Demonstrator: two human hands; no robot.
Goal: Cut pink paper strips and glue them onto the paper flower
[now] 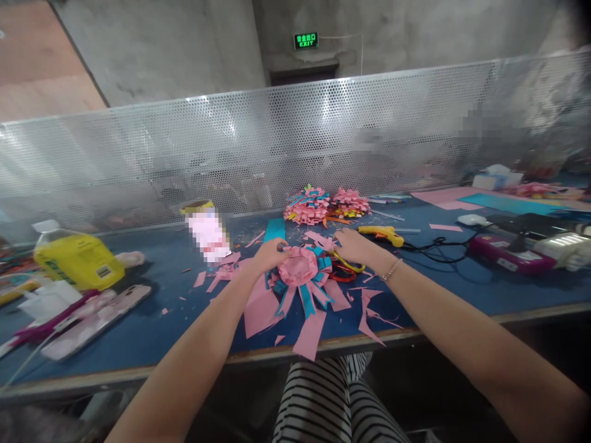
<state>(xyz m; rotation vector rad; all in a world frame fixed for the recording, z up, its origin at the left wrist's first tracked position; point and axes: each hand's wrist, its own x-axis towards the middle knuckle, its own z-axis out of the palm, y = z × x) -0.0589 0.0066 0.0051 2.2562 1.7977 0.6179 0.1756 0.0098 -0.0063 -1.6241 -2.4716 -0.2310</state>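
Note:
A pink and blue paper rosette [299, 268] with hanging ribbon tails lies on the blue tabletop in front of me. My left hand [271, 254] is at its upper left rim, thumb and fingers curled in on the edge. To the right of the rosette, my right hand [354, 247] has its fingers bent down and closed; what they hold is hidden. Right under that hand lie scissors [347, 266] with yellow and red handles. A pink paper strip [319, 239] reaches toward its fingertips. Pink paper sheets [261, 307] and scraps lie under and around the rosette.
Finished-looking paper rosettes [307, 206] are piled near the perforated metal screen [286, 123]. A yellow glue gun [382, 235] lies right, its cable running to a purple power strip [512, 253]. Left are a phone [99, 320], a yellow-labelled bottle [80, 258] and a propped, blurred screen [207, 237].

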